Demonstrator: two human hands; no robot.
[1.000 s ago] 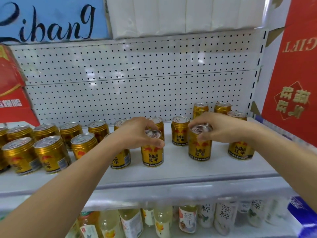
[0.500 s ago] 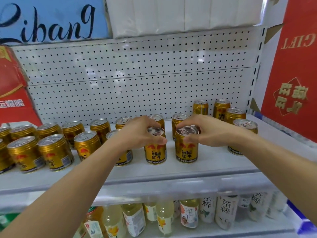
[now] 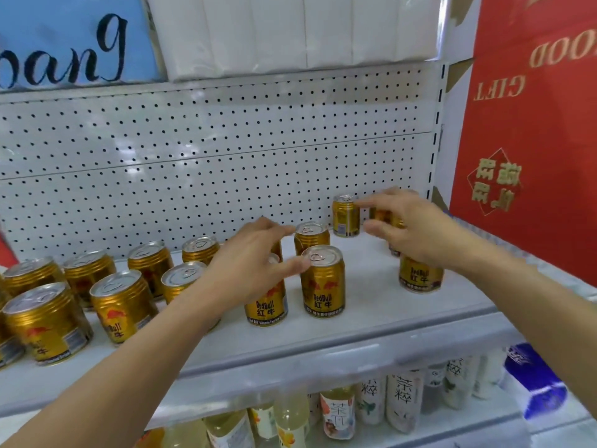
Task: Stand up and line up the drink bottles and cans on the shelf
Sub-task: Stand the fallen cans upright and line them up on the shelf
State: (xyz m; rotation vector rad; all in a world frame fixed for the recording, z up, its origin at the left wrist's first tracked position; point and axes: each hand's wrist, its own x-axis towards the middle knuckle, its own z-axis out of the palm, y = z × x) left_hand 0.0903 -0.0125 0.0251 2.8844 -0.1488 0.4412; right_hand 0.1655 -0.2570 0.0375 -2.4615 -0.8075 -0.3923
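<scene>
A: Shelf [image 3: 371, 321] carries gold cans [image 3: 122, 305] upright, crowded lower left of frame, sparser toward centre and right.

B: Handling? Likely stiff metal, smooth walls, heavy if full; best taken round the rim or upper wall.

A: Left hand [image 3: 245, 270]: fingers extended, tips touching the centre can [image 3: 323, 281] at its top, holding nothing. Right hand [image 3: 410, 227]: spread wide over the right-hand cans, holding nothing.

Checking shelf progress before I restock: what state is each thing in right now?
Left hand: open, fingertips by the front can's rim.
Right hand: open, reaching over the back cans.
Front can: upright.
Back can: upright, apart.
Left cans: upright, in loose rows.
</scene>
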